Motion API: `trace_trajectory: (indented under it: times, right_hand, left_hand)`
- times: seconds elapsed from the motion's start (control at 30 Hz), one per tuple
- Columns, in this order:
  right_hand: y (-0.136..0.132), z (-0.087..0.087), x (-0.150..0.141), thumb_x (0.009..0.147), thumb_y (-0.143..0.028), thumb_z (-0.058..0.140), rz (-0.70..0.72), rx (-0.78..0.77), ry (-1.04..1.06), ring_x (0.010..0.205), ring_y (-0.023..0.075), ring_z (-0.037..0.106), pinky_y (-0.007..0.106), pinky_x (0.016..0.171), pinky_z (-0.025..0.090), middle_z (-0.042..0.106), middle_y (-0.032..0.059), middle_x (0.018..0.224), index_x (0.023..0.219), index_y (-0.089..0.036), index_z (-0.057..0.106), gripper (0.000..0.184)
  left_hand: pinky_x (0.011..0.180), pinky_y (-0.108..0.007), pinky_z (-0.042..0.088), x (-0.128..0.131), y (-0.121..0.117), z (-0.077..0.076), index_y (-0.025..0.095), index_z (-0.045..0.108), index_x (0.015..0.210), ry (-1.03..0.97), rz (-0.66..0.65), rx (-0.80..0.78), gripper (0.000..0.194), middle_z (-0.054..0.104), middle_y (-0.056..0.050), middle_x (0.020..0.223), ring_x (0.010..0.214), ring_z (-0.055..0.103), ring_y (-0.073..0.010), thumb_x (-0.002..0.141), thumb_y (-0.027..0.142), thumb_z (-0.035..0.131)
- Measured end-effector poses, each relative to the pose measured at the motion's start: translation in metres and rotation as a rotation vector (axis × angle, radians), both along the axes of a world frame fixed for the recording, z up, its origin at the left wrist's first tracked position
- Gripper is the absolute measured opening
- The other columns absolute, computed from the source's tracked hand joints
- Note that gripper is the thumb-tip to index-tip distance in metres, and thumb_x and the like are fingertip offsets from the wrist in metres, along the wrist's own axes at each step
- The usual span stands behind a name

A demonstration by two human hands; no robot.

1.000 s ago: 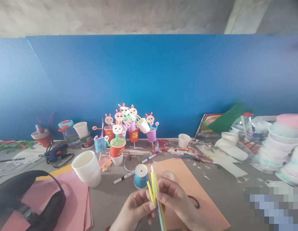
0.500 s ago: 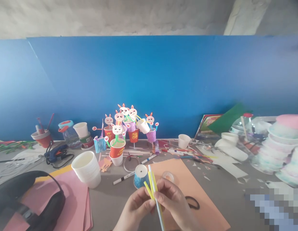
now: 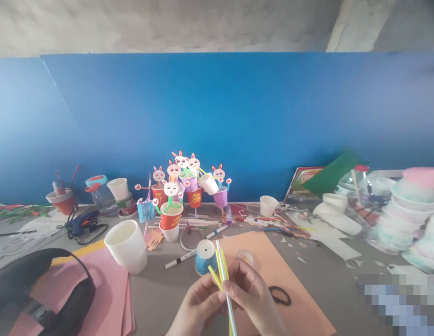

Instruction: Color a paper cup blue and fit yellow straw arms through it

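Low in the middle of the view, my left hand (image 3: 197, 305) and my right hand (image 3: 250, 294) meet around a small bunch of thin straws (image 3: 221, 268), yellow ones and a pale blue one. Both hands pinch the bunch, and its tips stick up above my fingers; one yellow straw leans out to the left. Just behind the straws an upturned blue paper cup (image 3: 204, 255) stands on the grey table. Black scissors (image 3: 280, 295) lie on an orange paper sheet (image 3: 273, 261) by my right hand.
A stack of white cups (image 3: 127, 245) stands at the left on pink paper (image 3: 108, 289). Rabbit-faced cup figures (image 3: 181, 186) cluster at the back against the blue wall. Markers, a tape roll (image 3: 245, 255), a glue gun (image 3: 80, 223), black headphones (image 3: 45, 284) and stacked bowls (image 3: 416, 214) lie around.
My hands have shifted slightly left and down with the straws. One yellow straw has fanned out to the left of the bunch.
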State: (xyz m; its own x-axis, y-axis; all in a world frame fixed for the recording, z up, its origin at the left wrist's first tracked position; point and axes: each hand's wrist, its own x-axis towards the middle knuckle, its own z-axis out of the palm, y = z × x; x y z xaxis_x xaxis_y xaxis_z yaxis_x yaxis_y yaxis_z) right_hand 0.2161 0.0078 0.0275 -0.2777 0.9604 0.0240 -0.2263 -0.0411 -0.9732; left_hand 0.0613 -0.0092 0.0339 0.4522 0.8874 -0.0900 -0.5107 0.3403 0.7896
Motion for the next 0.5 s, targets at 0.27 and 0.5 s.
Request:
trace_trajectory:
  times: [0.27,0.5]
  right_hand:
    - [0.000,-0.002,0.000,0.077,-0.059,0.080,0.026,0.068,0.000,0.053,0.0069,0.034,0.020,0.050,0.028,0.042,-0.0085,0.063,0.074,-0.021,0.047,0.050]
    - [0.001,-0.001,0.001,0.072,-0.054,0.087,0.070,-0.056,0.061,0.050,0.0045,0.030,0.018,0.049,0.026,0.039,-0.0115,0.060,0.078,-0.023,0.043,0.054]
  left_hand:
    - [0.080,-0.030,0.047,-0.003,0.001,-0.002,0.019,0.085,0.096,0.076,-0.010,0.031,0.034,0.077,-0.008,0.082,0.080,0.066,-0.0209,0.075,0.046,0.083]
    - [0.087,-0.034,0.048,-0.003,0.000,0.008,0.019,0.085,0.096,0.126,-0.026,0.160,0.037,0.080,-0.009,0.084,0.082,0.069,-0.0247,0.073,0.049,0.083]
